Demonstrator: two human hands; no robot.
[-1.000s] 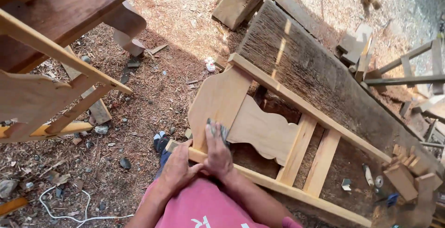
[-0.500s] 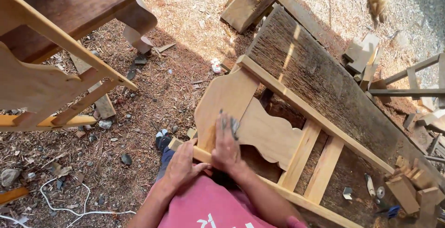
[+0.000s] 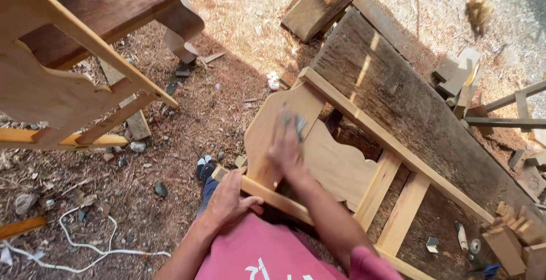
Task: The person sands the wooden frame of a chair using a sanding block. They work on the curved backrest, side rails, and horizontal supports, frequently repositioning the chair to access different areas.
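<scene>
A pale wooden frame (image 3: 364, 123) with a scalloped panel (image 3: 335, 163) lies tilted across a dark rough plank (image 3: 409, 103). My left hand (image 3: 227, 197) grips the frame's near rail at its lower left corner. My right hand (image 3: 287, 146) presses a small grey piece of sandpaper (image 3: 294, 122) flat on the frame's wide end board; the hand is blurred by motion. My pink shirt fills the bottom of the view.
A similar pale frame (image 3: 68, 92) and a dark wooden table (image 3: 114, 7) stand at upper left. A white cord (image 3: 85, 248) lies on the sawdust ground. Wood offcuts (image 3: 460, 75) pile at right, small blocks (image 3: 512, 240) at lower right, a timber block (image 3: 318, 1) at top.
My right hand with the sandpaper has slid up and away along the end board. My left hand keeps its hold on the rail. The view has shifted slightly.
</scene>
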